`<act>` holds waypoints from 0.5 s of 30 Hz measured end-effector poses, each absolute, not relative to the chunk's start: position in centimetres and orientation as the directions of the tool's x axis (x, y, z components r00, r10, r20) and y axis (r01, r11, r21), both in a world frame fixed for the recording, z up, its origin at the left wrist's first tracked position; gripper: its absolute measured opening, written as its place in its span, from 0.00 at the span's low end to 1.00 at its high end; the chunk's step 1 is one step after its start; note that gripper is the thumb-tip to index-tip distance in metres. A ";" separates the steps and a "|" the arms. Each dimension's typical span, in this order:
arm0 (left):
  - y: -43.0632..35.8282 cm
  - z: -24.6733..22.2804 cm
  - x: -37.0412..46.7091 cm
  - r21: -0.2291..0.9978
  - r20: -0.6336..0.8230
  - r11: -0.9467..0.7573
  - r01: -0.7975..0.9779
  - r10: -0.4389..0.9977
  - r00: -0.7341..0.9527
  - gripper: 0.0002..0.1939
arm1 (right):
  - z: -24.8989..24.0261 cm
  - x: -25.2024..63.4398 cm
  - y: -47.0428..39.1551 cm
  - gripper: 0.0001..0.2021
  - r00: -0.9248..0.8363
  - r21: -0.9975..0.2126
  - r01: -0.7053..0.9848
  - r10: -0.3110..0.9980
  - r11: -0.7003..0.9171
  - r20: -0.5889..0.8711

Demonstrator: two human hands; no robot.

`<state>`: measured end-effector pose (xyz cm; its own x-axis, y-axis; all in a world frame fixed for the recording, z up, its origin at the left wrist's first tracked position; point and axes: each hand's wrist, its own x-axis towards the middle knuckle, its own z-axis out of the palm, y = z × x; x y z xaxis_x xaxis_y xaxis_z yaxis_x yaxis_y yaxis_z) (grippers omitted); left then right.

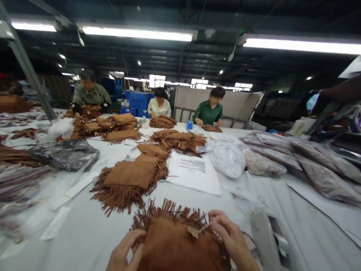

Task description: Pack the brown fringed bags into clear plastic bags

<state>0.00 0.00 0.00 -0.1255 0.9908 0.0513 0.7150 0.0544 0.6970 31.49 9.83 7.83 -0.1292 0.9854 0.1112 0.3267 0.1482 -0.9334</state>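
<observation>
A brown suede piece with fringed edges, like a bag [175, 244], lies on the table right in front of me. At its left edge my left hand [126, 248] is closed, with curled fingers gripping the side. My right hand [229, 237] is over the right edge, its thumb and fingers pinching a thin white strip [205, 227]. At the strip's other end, a small yellowish tag [193, 232] rests against the suede; what joins the two is too small to make out. The bag's lower part runs out of view.
Fringed brown bags [129, 175] lie stacked ahead. A printed white sheet [194, 171], a clear plastic bundle [227, 156] and wrapped packs [324, 162] spread rightward. A grey dispenser-like device [270, 237] stands beside my right hand. Three co-workers, including a person in green [210, 113], handle brown pieces opposite.
</observation>
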 end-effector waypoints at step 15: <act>-0.2 0.5 5.7 0.961 -0.226 0.229 -0.156 0.973 0.036 0.32 | 4.5 22.5 5.0 0.18 -0.478 -0.951 -0.001 0.835 -0.310 -0.272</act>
